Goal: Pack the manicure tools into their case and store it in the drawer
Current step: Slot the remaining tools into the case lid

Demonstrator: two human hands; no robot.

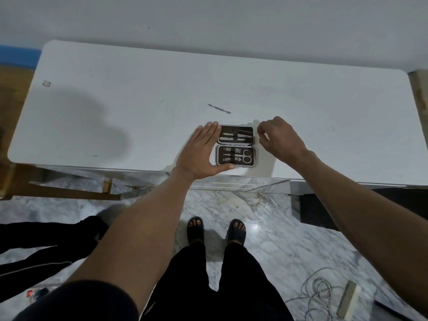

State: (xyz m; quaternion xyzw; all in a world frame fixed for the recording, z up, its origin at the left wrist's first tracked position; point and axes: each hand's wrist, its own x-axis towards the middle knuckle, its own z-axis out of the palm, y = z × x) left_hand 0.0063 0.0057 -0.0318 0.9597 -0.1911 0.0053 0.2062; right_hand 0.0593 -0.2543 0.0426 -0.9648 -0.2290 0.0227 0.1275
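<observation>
Packing nearly done, one tool loose.
Case open near table edge, mostly filled; left hand spread flat bracing it, right hand pinched narrow, contents unclear. Loose tool lies beyond; closing, drawer remain.

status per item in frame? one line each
case: open flat on the table, both halves holding tools
scissors: seated in the near half
loose tool: on the table behind the case, not packed
left hand: flat, bracing the case's left side
right hand: pinched at the case's right edge; contents unclear
</observation>
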